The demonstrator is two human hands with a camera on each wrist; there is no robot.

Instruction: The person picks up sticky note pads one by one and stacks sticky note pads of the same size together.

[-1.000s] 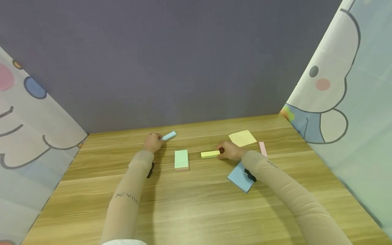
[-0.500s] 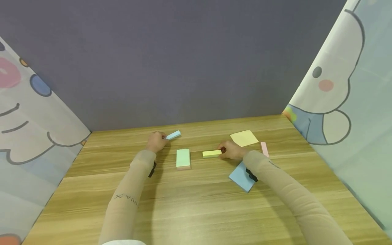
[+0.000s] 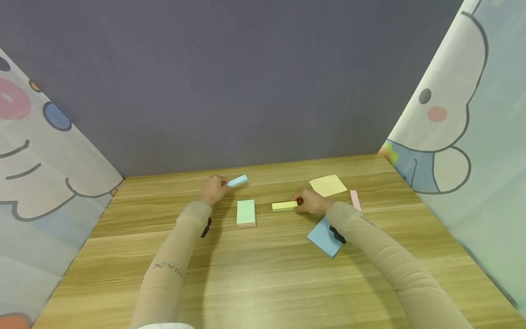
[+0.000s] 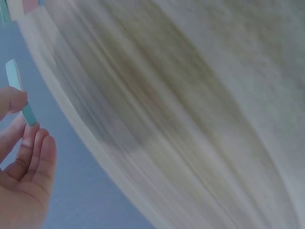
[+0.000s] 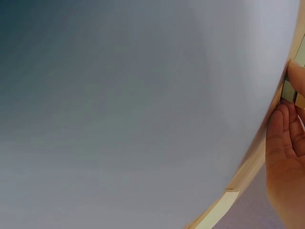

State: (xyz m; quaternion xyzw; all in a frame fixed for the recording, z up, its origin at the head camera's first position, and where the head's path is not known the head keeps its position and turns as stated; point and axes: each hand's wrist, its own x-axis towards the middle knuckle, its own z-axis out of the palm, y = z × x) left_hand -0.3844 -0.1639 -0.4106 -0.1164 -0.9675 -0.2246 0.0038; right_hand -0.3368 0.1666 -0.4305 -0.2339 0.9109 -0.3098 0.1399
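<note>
Sticky-note pads are the work here: the narrow blue pad (image 3: 238, 181), pinched by the left hand (image 3: 213, 189), has drifted slightly right along the far tabletop (image 3: 263, 274) over the last second, so it is mid-carry. The right hand (image 3: 310, 203) still pinches the yellow pad (image 3: 284, 206) flat, unmoved. Both forearms lie low, reaching forward.

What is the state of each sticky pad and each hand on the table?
left hand: pinches the blue strip pad
right hand: grips the yellow strip pad
green pad: flat, untouched
blue square pad: flat, partly under the right forearm
yellow square pad: flat, untouched
pink strip pad: flat, untouched
</note>
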